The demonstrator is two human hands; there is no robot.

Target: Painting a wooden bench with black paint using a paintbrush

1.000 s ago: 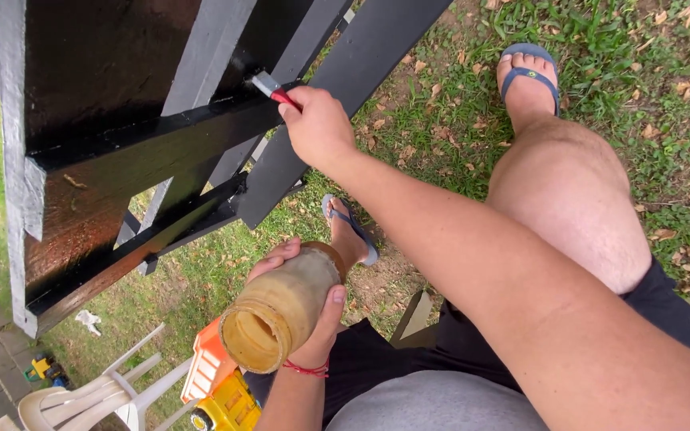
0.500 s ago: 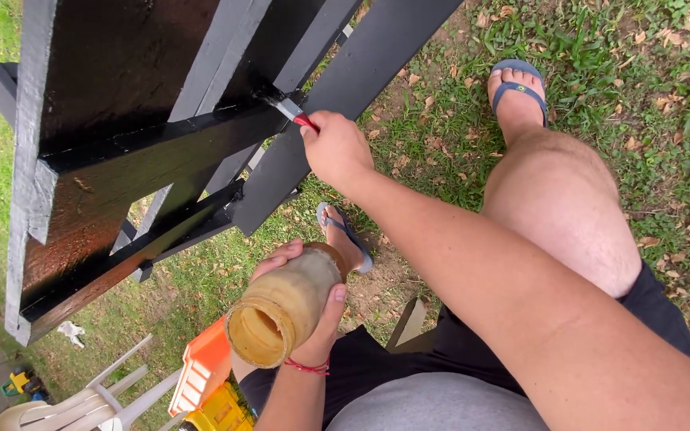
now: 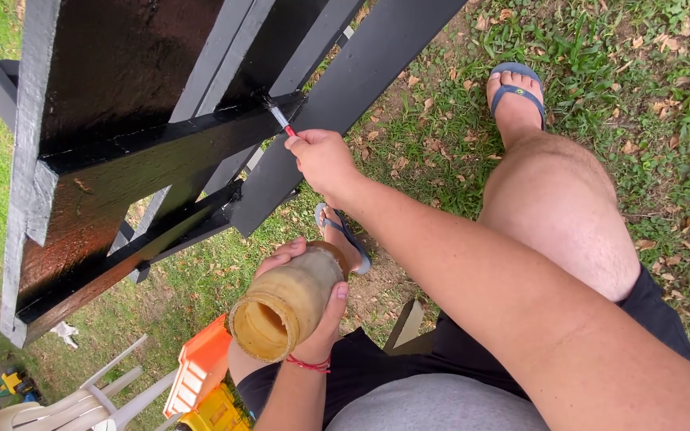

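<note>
The right hand (image 3: 325, 160) is closed around the red handle of a small paintbrush (image 3: 283, 120), whose metal ferrule and dark bristles press against a cross rail of the large, glossy black-painted wooden frame (image 3: 145, 152). The brush tip touches the frame at the rail's right end, where it meets a slanted black plank. Below the frame, the left hand (image 3: 313, 299) wraps its fingers around a yellowish, paint-stained round jar (image 3: 285, 307), tilted so its open mouth faces the camera; a red string bracelet (image 3: 309, 365) circles that wrist. Just below the frame's lower right corner, a foot in a blue flip-flop sandal (image 3: 345, 235) rests on the leaf-strewn grass (image 3: 640, 96). Further below the frame, near the jar, lie an orange and yellow toy truck (image 3: 201, 383) and a white plastic chair (image 3: 81, 399).
</note>
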